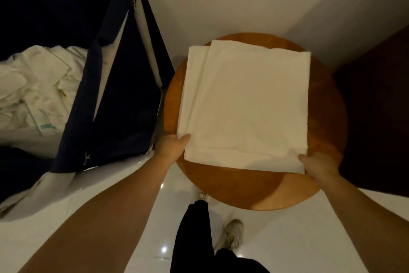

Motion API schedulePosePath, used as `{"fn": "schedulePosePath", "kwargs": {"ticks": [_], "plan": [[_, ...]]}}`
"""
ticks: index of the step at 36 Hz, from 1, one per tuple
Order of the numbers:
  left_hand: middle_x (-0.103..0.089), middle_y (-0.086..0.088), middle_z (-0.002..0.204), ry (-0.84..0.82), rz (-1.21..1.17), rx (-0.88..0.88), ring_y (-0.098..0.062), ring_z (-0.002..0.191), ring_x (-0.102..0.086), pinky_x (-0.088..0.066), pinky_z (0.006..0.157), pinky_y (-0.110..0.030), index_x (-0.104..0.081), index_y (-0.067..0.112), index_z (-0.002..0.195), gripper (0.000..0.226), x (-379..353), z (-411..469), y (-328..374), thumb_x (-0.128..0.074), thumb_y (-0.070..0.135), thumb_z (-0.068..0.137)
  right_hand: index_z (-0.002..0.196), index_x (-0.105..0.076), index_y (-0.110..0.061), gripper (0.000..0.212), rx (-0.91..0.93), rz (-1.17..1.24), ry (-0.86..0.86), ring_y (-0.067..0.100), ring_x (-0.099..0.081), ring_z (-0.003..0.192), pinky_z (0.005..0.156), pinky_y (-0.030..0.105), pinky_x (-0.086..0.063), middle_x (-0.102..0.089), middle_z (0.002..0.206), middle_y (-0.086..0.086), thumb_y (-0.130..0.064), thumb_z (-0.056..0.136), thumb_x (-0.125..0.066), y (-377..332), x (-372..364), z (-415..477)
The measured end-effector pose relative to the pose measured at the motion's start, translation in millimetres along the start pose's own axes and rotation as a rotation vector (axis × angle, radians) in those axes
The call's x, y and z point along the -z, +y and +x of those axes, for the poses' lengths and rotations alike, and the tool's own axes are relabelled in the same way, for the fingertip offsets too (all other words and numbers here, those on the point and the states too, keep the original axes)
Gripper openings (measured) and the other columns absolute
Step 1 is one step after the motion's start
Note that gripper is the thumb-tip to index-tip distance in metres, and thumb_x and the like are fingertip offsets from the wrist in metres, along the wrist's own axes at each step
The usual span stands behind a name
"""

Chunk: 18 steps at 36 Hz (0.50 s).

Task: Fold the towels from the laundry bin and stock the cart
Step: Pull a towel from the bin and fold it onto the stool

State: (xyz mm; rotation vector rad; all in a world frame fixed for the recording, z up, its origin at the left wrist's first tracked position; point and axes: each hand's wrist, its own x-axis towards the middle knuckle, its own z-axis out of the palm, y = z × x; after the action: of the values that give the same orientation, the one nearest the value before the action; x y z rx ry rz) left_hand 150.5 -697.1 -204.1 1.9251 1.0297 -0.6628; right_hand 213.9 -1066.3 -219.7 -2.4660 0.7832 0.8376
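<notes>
Surroundings are taken up first: a dark fabric laundry bin (115,104) on a pale frame is seen at the left, just beside a round wooden table (327,118), and a heap of crumpled white linen (37,89) is held inside it. A dark wooden panel (376,107) is seen past the table on the right. A glossy pale floor (287,239) is seen below, with a light shoe (231,236) and a black trouser leg (194,235) just short of the table's near edge. Nothing is placed between the hands and the table.

A white towel (245,104), folded into a rough square with a lower layer showing along its left edge, is laid flat on the table top. Its near left corner is pinched by the left hand (171,147), the thumb laid on top and the other fingers hidden under the cloth. Its near right corner is gripped likewise by the right hand (318,165), thumb above; how the fingers below lie cannot be told.

Both bare forearms are stretched forward and slightly inward, the wrists held low at the table's near rim.
</notes>
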Motion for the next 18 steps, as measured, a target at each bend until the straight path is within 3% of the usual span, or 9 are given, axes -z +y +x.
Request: {"fn": "schedulePosePath", "kwargs": {"ticks": [3, 7, 12, 15, 18], "plan": [[-0.063, -0.009, 0.102, 0.049, 0.168, -0.054, -0.028, 0.095, -0.06, -0.054, 0.082, -0.037, -0.065, 0.008, 0.106, 0.044, -3, 1, 1, -0.058, 0.048, 0.089, 0.105, -0.065, -0.001, 0.03, 0.029, -0.041, 0.014, 0.037, -0.057, 0.094, 0.081, 0.04, -0.046, -0.063, 0.105, 0.022, -0.027, 0.091, -0.059, -7, 4, -4], [-0.063, -0.011, 0.105, 0.052, 0.147, -0.039, -0.026, 0.091, -0.058, -0.05, 0.074, -0.032, -0.061, 0.009, 0.105, 0.037, -7, -1, 11, -0.06, 0.043, 0.088, 0.106, -0.061, -0.002, 0.026, 0.027, -0.073, 0.049, 0.03, -0.053, 0.085, 0.075, 0.039, -0.047, -0.06, 0.096, 0.016, -0.02, 0.088, -0.06, -17, 10, -10], [-0.06, -0.013, 0.116, 0.123, 0.059, -0.041, -0.032, 0.104, -0.059, -0.053, 0.087, -0.044, -0.056, 0.005, 0.118, 0.056, -8, 3, 18, -0.066, 0.048, 0.084, 0.11, -0.057, -0.007, 0.04, 0.024, 0.024, 0.065, 0.028, -0.053, 0.088, 0.077, 0.038, -0.048, -0.056, 0.098, 0.009, -0.043, 0.092, -0.054, -27, 10, -10], [-0.055, -0.012, 0.121, 0.158, -0.072, -0.03, -0.033, 0.111, -0.056, -0.05, 0.092, -0.045, -0.045, 0.005, 0.123, 0.061, -10, 7, 26, -0.076, 0.035, 0.08, 0.105, -0.058, -0.01, 0.042, 0.028, 0.038, 0.119, 0.028, -0.055, 0.089, 0.083, 0.043, -0.052, -0.057, 0.097, 0.008, -0.05, 0.09, -0.054, -30, 9, -7], [-0.055, -0.014, 0.126, 0.13, -0.108, -0.007, -0.034, 0.114, -0.055, -0.05, 0.09, -0.041, -0.041, 0.005, 0.13, 0.073, -10, 13, 33, -0.08, 0.035, 0.076, 0.098, -0.047, -0.018, 0.04, 0.006, 0.068, 0.127, 0.028, -0.054, 0.09, 0.083, 0.043, -0.051, -0.054, 0.099, 0.005, -0.054, 0.084, -0.058, -29, 8, -3]]}}
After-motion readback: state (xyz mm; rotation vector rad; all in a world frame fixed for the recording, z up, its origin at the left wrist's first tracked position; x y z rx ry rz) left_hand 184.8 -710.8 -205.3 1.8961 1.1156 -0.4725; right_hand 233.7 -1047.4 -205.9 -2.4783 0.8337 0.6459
